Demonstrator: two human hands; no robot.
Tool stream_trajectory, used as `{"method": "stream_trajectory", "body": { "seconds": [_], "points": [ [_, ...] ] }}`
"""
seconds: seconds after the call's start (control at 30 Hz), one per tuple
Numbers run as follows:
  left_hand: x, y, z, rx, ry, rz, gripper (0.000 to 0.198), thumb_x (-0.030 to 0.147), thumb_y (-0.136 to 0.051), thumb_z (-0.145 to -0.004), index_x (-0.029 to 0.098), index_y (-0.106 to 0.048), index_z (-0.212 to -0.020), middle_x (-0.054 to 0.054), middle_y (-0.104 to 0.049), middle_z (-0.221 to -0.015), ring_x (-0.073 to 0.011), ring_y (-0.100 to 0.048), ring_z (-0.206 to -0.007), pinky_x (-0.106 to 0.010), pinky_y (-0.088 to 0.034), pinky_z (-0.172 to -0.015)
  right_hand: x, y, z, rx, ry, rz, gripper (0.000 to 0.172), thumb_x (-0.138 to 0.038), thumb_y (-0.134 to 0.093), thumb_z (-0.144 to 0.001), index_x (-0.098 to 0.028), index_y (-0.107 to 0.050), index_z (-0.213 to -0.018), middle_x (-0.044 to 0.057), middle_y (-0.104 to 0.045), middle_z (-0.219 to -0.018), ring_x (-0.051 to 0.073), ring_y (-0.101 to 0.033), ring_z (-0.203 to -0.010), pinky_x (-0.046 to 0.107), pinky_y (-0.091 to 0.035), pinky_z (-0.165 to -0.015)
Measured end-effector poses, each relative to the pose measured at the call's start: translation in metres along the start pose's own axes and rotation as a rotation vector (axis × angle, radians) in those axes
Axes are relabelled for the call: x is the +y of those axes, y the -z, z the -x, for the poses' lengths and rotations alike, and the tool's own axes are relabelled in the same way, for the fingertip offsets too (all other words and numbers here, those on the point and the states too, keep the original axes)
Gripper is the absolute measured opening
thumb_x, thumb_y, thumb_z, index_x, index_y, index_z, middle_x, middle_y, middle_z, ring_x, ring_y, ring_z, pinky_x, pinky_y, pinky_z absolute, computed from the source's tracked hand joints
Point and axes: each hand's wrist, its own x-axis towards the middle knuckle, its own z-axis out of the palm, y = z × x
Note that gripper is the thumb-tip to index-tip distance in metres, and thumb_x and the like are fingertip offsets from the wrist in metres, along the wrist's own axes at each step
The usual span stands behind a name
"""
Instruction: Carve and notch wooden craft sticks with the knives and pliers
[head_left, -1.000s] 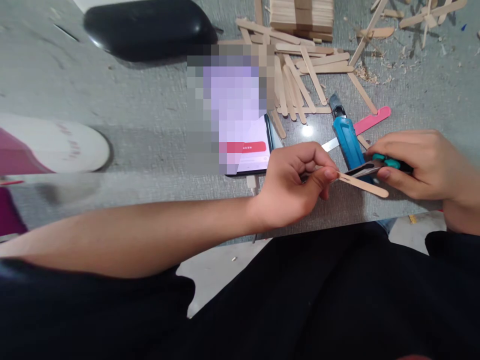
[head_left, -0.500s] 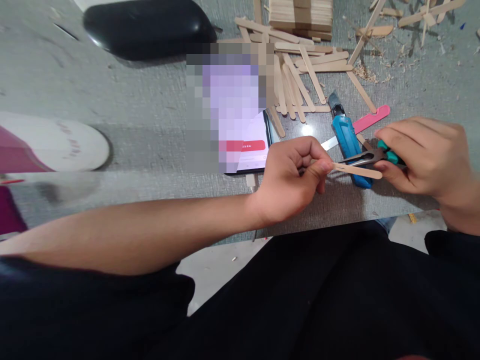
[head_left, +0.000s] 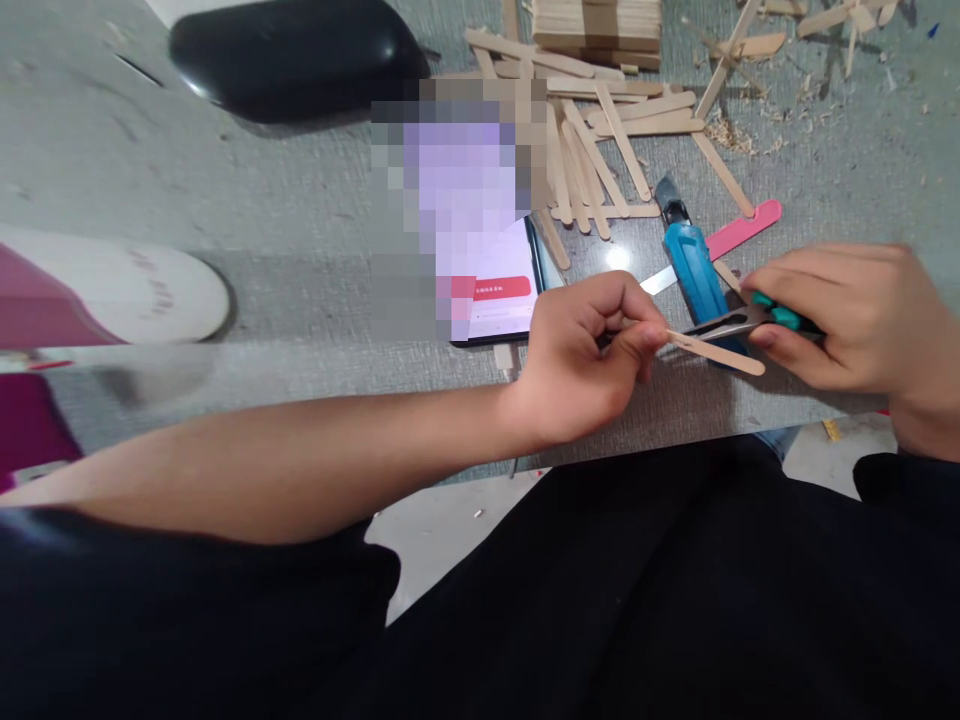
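Between the thumb and fingers of my left hand (head_left: 592, 360) is pinched a wooden craft stick (head_left: 724, 355), its rounded end pointing right. My right hand (head_left: 847, 315) is closed around the green handles of needle-nose pliers (head_left: 731, 322). The jaws reach left toward my left fingertips, close to the stick; whether they grip it is hidden there. Under the pliers lies a blue utility knife (head_left: 694, 265) with its blade pointing away from me. It rests across a pink-handled flat metal tool (head_left: 742, 230).
Loose craft sticks (head_left: 592, 160) spread behind my hands, with a bundled stack (head_left: 596, 35) at the back. A lit, partly blurred phone (head_left: 502, 310) with a plugged cable sits left of my left hand. A black case (head_left: 300, 60) and a white-and-pink object (head_left: 165, 290) lie further left.
The free right end of the craft stick has dipped slightly, and the pliers have turned a little with my right hand. My left hand keeps its pinch in nearly the same place.
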Motion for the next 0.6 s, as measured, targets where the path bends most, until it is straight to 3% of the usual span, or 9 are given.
{"method": "stream_trajectory", "body": {
  "seconds": [0.17,0.3,0.43,0.6],
  "points": [
    [-0.004,-0.003,0.001,0.069,0.078,-0.027,0.025,0.028,-0.078,-0.102,0.024,-0.065,-0.080,0.005,-0.065,-0.057,-0.0102,-0.055,-0.044,-0.023,-0.038,-0.042,-0.009,-0.001,0.001,0.103,-0.024,0.298,0.050,-0.062,-0.054,-0.114,-0.020,-0.074,-0.131,0.016,-0.084,-0.106,0.034,-0.077,-0.093,0.045,-0.044,-0.070],
    [-0.004,-0.005,0.001,0.103,0.144,0.038,0.030,0.033,-0.080,-0.101,0.024,-0.061,-0.079,0.005,-0.063,-0.055,-0.0106,-0.053,-0.041,-0.024,-0.037,-0.040,-0.011,-0.010,0.002,0.188,-0.040,0.385,0.068,-0.071,-0.047,-0.113,-0.016,-0.070,-0.144,0.020,-0.085,-0.114,0.039,-0.078,-0.100,0.048,-0.051,-0.075],
    [-0.001,-0.005,-0.001,0.081,0.183,0.120,0.039,0.044,-0.083,-0.101,0.026,-0.057,-0.078,0.004,-0.060,-0.052,-0.0134,-0.056,-0.043,-0.027,-0.042,-0.042,-0.013,-0.015,-0.001,0.156,-0.128,0.300,0.072,-0.074,-0.044,-0.113,-0.020,-0.070,-0.151,0.021,-0.084,-0.122,0.043,-0.078,-0.106,0.052,-0.056,-0.082],
    [-0.001,-0.006,-0.002,0.044,0.199,0.224,0.046,0.054,-0.086,-0.100,0.026,-0.057,-0.078,0.004,-0.062,-0.050,-0.0117,-0.050,-0.038,-0.027,-0.038,-0.040,-0.014,-0.013,-0.007,0.130,-0.188,0.224,0.075,-0.078,-0.044,-0.112,-0.020,-0.073,-0.150,0.023,-0.080,-0.128,0.047,-0.075,-0.116,0.059,-0.056,-0.091]
  ]
}}
